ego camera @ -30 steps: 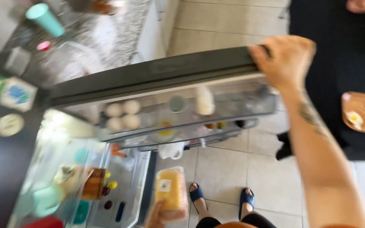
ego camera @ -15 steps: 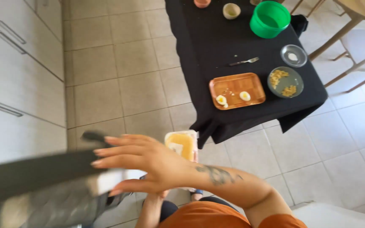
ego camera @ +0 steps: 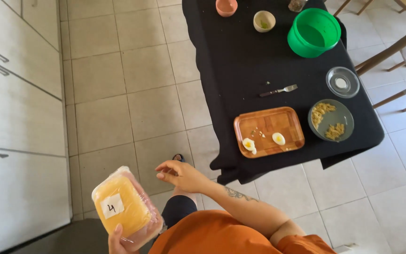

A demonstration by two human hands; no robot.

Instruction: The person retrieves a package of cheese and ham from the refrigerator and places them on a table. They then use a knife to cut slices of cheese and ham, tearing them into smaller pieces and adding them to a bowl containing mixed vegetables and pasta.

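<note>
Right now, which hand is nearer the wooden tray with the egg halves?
Right. The right hand hangs open left of the wooden tray, apart from it. The left hand is lower, holding the wrapped cheese pack.

yellow packet (ego camera: 123, 209), green bowl (ego camera: 314, 33) — black tablecloth (ego camera: 240, 61)

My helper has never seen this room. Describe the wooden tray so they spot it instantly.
Find the black-clothed table. At its near edge lies the wooden tray, rectangular with rounded corners, beside a grey bowl of pasta. It alone carries two boiled egg halves.
</note>
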